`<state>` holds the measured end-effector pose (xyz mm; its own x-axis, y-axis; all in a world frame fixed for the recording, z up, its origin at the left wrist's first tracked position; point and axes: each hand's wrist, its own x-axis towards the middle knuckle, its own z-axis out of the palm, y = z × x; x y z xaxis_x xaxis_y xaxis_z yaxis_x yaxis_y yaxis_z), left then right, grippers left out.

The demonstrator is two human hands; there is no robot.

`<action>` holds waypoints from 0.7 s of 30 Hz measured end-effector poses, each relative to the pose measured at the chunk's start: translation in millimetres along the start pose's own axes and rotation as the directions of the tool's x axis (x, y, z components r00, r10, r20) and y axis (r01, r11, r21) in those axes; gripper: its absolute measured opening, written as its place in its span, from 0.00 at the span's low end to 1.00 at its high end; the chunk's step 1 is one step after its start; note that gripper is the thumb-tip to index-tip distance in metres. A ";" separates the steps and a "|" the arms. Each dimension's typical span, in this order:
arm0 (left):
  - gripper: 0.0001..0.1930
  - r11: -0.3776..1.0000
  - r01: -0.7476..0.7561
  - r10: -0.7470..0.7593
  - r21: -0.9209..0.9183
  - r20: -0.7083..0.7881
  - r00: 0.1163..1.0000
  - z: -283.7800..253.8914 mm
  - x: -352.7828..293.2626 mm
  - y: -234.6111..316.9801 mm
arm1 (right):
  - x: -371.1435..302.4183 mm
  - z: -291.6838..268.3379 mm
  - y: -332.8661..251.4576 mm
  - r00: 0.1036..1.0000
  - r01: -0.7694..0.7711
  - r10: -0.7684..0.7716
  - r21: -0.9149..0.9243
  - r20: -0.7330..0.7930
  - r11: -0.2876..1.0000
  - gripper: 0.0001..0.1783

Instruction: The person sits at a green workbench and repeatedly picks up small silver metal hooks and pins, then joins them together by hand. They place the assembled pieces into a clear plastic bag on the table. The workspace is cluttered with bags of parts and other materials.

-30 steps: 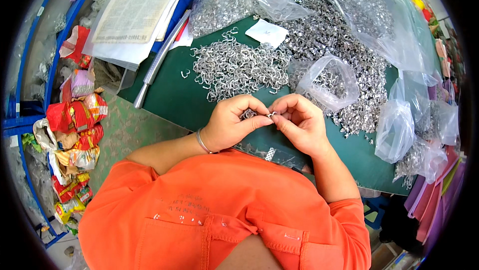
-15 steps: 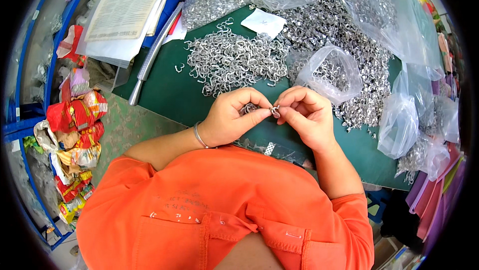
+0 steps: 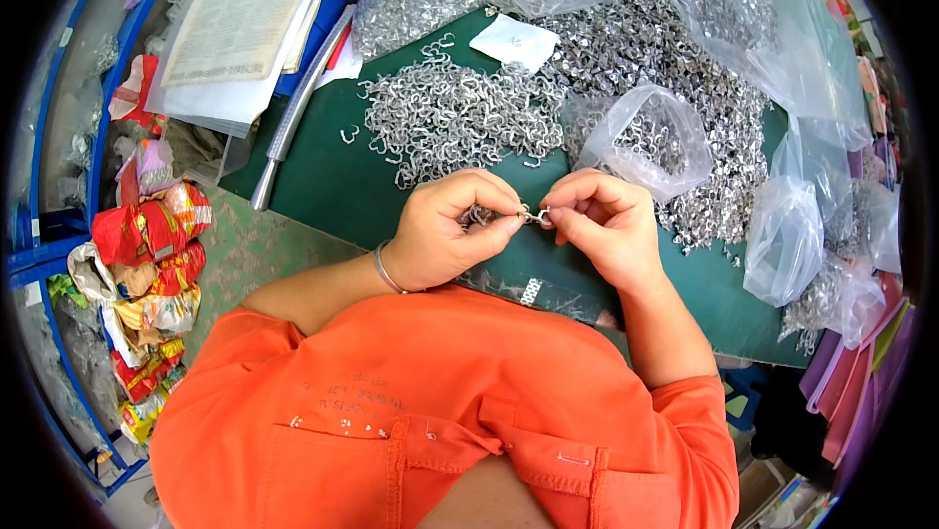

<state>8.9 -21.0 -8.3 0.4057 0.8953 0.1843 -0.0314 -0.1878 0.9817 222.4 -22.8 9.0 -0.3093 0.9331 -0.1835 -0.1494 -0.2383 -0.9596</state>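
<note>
My left hand pinches a small silvery metal piece at its fingertips, with several more curved pieces tucked in its curled fingers. Facing it, my right hand pinches a small metal hook between thumb and forefinger. Both pieces meet in the gap between my fingertips; whether they are linked is too small to tell. Just beyond my hands, a heap of small curved metal hooks lies on the green tabletop. A clear plastic bag with more hooks in it lies open beyond my right hand.
A large heap of darker small metal pieces spreads across the right side. Clear bags lie at the right edge. At left are a metal tube-like tool, printed papers and a blue rack. A white paper lies near the heaps.
My fingertips have drawn slightly apart, the left hand shifting left. More of the metal pieces shows between them. The heaps look unchanged.
</note>
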 end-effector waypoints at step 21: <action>0.07 0.983 -0.168 0.176 0.074 -0.124 0.976 6.7 9.8 -1.1 | -2.1 2.8 5.6 0.960 0.260 -0.272 0.158 0.059 0.953 0.08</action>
<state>19.1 -14.8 -7.9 0.2770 0.8914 0.3587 -0.0313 -0.3647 0.9306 219.6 -26.8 4.6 -0.3114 0.9453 0.0973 -0.3711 -0.0267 -0.9282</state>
